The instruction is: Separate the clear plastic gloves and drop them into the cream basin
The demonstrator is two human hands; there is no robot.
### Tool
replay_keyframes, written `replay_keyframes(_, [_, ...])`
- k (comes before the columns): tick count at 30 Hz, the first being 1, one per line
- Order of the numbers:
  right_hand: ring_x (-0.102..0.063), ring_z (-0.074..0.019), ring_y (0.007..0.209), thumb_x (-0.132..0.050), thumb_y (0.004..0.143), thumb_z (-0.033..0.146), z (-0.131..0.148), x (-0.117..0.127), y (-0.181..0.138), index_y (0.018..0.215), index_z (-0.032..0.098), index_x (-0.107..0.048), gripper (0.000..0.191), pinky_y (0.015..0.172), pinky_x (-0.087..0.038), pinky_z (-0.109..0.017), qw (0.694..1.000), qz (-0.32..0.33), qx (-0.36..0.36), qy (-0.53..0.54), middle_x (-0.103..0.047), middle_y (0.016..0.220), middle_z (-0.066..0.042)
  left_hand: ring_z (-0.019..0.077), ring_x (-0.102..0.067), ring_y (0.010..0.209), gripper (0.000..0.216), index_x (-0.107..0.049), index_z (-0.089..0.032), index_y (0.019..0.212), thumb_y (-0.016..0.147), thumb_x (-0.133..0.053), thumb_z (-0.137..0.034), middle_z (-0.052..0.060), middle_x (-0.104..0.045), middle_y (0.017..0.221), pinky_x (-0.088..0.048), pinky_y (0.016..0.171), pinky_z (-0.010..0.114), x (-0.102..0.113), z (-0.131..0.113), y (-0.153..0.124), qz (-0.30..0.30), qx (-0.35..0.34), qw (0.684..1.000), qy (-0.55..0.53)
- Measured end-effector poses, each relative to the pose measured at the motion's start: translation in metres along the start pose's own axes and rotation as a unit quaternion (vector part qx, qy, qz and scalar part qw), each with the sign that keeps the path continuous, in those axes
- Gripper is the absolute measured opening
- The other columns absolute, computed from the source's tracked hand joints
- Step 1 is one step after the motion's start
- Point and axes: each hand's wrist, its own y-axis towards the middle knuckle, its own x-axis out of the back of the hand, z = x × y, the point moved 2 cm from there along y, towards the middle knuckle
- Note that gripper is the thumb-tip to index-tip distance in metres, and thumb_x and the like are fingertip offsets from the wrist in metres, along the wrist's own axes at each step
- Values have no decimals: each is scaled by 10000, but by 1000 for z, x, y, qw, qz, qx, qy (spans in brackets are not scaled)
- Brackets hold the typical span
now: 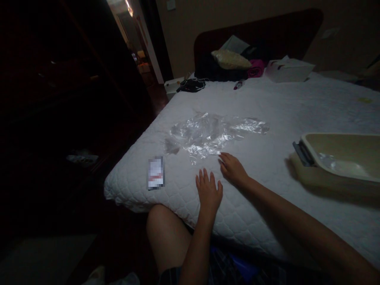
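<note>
A crumpled sheet of clear plastic film (210,132) lies spread on the white quilted mattress (267,190). My left hand (208,192) rests flat on the mattress near its front edge, fingers stretched out and slightly apart, holding nothing. My right hand (232,168) lies just beyond it with fingers curled, its fingertips at the near edge of the plastic film. A small blurred card or packet (156,173) lies to the left of my hands.
A beige plastic bin (341,160) with a dark handle lies on the mattress at the right. Pillows, clothes and a white box (289,69) are piled by the dark headboard. Dark floor and furniture are on the left. My bare knee (166,233) is below.
</note>
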Motion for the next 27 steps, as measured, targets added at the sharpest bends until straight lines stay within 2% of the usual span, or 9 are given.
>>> replay_keyframes(5, [-497, -234, 1152, -361, 890, 242, 35, -22, 40, 1225, 133, -506, 382, 957, -386, -379, 990, 74, 119, 1, -527, 1271, -148, 345, -306, 1294, 370, -564, -80, 1141, 828, -484, -260, 204, -442, 1323, -234, 1056, 544, -1, 2, 0, 6, 7, 1000, -11])
replay_keyframes(10, [-541, -236, 1089, -368, 898, 244, 33, -42, 56, 1289, 202, -445, 401, 879, -413, -361, 990, 107, 89, -39, -443, 1364, -107, 345, -315, 1288, 379, -563, -86, 1150, 833, -481, -278, 199, -441, 1326, -263, 1042, 550, -2, 2, 0, 1, 3, 1000, -1])
replay_keyframes(12, [-563, -233, 1015, -387, 892, 225, 28, -47, 53, 1308, 193, -419, 419, 834, -411, -347, 988, 109, 79, -76, -505, 1302, -118, 331, -322, 1287, 375, -565, -101, 1149, 833, -483, -286, 182, -446, 1327, -275, 1041, 544, -2, 2, 0, -6, 7, 1000, 10])
replay_keyframes(15, [-559, -228, 903, -434, 867, 195, 23, -48, 45, 1234, 163, -491, 373, 778, -383, -327, 989, 82, 60, -109, -629, 1049, -118, 315, -329, 1287, 364, -578, -112, 1129, 830, -489, -299, 164, -458, 1322, -279, 1049, 526, -3, 1, -1, -14, 7, 1000, 24])
replay_keyframes(17, [-545, -219, 844, -444, 862, 200, 21, -46, 39, 1071, 158, -590, 259, 746, -360, -316, 990, 71, 49, -110, -637, 923, -110, 314, -334, 1284, 365, -581, -111, 1124, 827, -493, -305, 165, -462, 1318, -281, 1049, 523, -3, 1, -1, -17, 2, 999, 30])
replay_keyframes(19, [-530, -210, 819, -442, 864, 222, 20, -42, 34, 922, 156, -627, 205, 739, -342, -315, 991, 68, 45, -107, -628, 876, -108, 316, -336, 1282, 368, -580, -112, 1125, 826, -494, -310, 165, -467, 1312, -282, 1048, 524, -3, 1, -1, -18, -1, 999, 31])
replay_keyframes(22, [-517, -209, 836, -460, 849, 245, 18, -36, 26, 854, 156, -636, 197, 771, -330, -329, 995, 23, 46, -82, -631, 895, -105, 321, -331, 1284, 369, -576, -113, 1128, 825, -490, -306, 164, -470, 1309, -280, 1047, 529, -2, 1, -1, -18, -4, 999, 29])
replay_keyframes(27, [-492, -224, 1011, -520, 803, 244, 16, -25, 7, 942, 210, -662, 201, 915, -305, -397, 988, -144, 56, -27, -577, 1167, -81, 326, -336, 1280, 366, -568, -124, 1133, 815, -503, -295, 161, -465, 1311, -290, 1036, 538, -2, 2, -1, -16, -8, 1000, 20])
